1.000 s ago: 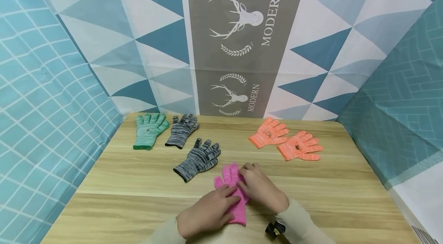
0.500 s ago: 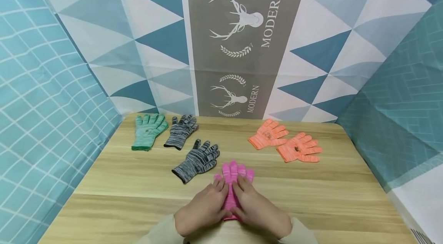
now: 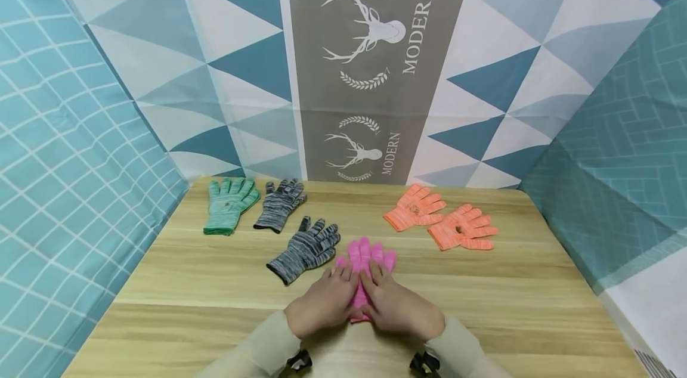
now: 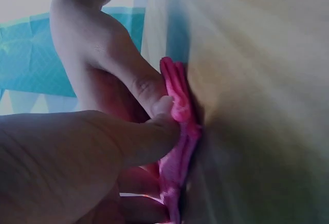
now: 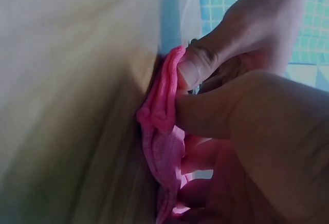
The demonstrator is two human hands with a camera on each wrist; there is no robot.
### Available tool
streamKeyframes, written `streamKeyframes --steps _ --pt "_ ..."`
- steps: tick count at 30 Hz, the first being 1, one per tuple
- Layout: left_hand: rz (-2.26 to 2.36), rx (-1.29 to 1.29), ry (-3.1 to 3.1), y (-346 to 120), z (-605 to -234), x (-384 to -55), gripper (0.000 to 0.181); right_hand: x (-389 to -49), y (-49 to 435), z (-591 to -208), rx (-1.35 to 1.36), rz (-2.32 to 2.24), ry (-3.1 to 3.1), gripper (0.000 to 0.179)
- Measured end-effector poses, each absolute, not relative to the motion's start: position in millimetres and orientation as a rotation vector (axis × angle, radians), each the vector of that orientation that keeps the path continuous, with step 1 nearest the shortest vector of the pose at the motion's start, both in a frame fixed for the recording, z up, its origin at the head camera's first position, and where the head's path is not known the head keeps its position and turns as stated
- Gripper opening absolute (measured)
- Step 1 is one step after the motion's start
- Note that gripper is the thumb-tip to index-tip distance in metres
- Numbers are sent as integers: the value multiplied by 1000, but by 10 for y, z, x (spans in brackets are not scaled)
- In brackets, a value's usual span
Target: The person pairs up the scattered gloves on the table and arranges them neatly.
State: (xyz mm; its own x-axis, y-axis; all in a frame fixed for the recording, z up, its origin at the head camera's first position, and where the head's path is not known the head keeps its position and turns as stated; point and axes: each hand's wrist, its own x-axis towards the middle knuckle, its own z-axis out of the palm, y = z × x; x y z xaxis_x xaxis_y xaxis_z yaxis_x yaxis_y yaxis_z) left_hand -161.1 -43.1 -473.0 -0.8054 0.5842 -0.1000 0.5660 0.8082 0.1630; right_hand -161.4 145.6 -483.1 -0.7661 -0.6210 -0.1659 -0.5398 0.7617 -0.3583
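Wooden tabletop beneath, left hand and right hand, grip uncurled, press a partly hidden pink glove.

Head view, lower centre: pink glove is partly covered by left hand and right hand; both its sides are hidden. Sleeves are cut by bottom edge. Mark on left orange glove can't be read, too small. Wrist views: pink glove is cropped at bottom, tabletop blurred.
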Motion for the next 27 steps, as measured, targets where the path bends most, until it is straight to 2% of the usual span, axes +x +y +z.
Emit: streamKeyframes --steps 13,19,23,27 --pt "146 932 2873 -271 -4694 -1882 70 -1882 1518 -4843 -845 -425 2672 74" --pt "110 1067 2898 -248 -4831 -2038 70 -1995 1502 -4839 -813 -411 2646 80" --pt "141 1011 2842 -209 -4734 -2048 67 -2051 1492 -4829 -818 -444 2636 82" --pt "186 905 2816 -189 -4651 -2042 45 -2109 1491 -4808 -815 -451 2621 84"
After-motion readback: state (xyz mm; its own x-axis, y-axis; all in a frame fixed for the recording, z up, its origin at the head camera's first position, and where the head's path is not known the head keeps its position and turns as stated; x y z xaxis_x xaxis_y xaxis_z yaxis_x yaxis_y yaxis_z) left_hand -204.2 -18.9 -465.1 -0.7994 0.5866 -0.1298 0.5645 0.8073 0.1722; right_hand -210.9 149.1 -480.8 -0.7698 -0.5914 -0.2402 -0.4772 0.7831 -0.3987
